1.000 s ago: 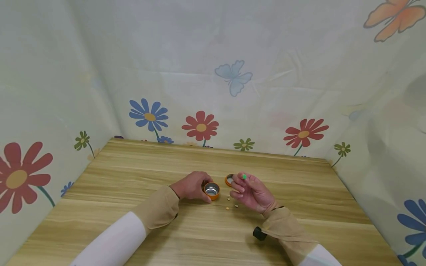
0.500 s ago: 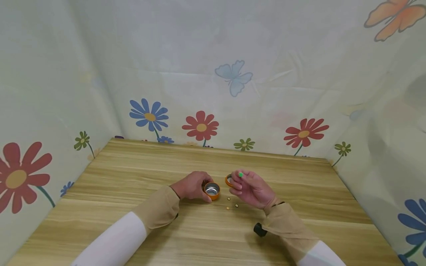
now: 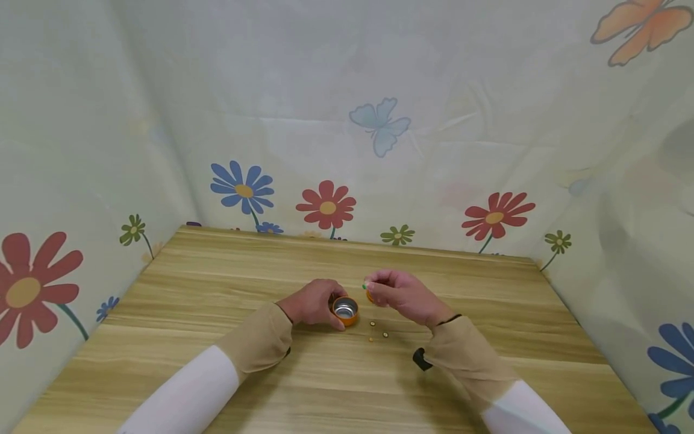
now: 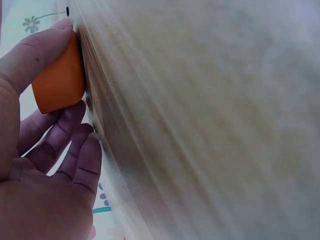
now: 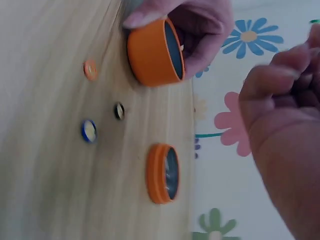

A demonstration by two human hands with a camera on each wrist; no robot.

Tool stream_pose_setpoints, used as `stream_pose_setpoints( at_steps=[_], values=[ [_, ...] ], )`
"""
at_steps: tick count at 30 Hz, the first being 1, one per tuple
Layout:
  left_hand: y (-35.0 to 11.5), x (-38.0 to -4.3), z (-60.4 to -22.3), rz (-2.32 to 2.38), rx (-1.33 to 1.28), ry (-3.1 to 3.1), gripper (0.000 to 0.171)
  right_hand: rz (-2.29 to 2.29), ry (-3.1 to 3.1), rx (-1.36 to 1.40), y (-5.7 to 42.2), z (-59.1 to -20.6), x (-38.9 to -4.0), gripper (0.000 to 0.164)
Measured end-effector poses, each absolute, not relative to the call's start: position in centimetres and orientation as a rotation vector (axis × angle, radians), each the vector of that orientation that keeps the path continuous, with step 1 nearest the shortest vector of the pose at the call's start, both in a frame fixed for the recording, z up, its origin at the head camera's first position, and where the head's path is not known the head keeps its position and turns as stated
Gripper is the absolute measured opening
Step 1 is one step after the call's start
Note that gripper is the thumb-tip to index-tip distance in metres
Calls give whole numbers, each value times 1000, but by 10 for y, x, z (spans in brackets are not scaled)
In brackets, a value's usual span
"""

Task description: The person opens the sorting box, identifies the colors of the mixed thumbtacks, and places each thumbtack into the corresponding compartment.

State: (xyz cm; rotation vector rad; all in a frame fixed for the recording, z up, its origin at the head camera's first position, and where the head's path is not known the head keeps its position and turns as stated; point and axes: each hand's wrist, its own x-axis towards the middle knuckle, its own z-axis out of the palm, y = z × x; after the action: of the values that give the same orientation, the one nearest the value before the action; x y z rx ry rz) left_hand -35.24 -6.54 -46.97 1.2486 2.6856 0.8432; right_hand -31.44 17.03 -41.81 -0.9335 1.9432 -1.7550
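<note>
1. The right hand shows the main change: over the last second it has moved leftward, toward the orange tin, and rolled over, so its back, rather than its curled fingers, now faces the head camera.
2. Its thumb and fingers are closed in a pinch on a small green piece. Only a speck of green shows past the fingertips, so its exact shape cannot be told.
3. The green piece has travelled with the hand and is now near the tin's far right side, above the worktop, apart from the tin.
4. The left hand has not shifted. It is partly closed, thumb along one side of the tin and fingers at the other, steadying it upright with the mouth facing up.
5. The orange lid lies off the tin, hollow side up; from the head view the right hand now covers most of it.
6. Three small round pieces, an orange one, a black-rimmed one and a blue-rimmed one, remain on the worktop, near the tin.
7. For the work in hand, I judge this to be a carrying stage: the green piece is nearer the tin but not released.
</note>
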Motion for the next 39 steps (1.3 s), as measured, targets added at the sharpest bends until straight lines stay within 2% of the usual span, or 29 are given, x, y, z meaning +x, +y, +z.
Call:
stream_pose_setpoints(
  at_steps=[7, 14, 19, 34, 39],
  values=[
    [-66, -353, -468, 834, 1251, 2674, 43, -1134, 2593, -1119, 152, -411, -321, 14],
    [-65, -355, -469, 818, 1254, 2695, 44, -787, 2778, -1252, 137, -410, -323, 4],
    [-66, -354, -468, 795, 1245, 2706, 47, -476, 2896, -1412, 133, -412, -326, 5],
    [-63, -350, -466, 808, 1197, 2683, 49, -166, 2877, -1470, 132, -420, -337, 10],
    [-64, -351, -469, 809, 1214, 2685, 48, -104, 2852, -1507, 126, -423, -338, 16]
  ],
)
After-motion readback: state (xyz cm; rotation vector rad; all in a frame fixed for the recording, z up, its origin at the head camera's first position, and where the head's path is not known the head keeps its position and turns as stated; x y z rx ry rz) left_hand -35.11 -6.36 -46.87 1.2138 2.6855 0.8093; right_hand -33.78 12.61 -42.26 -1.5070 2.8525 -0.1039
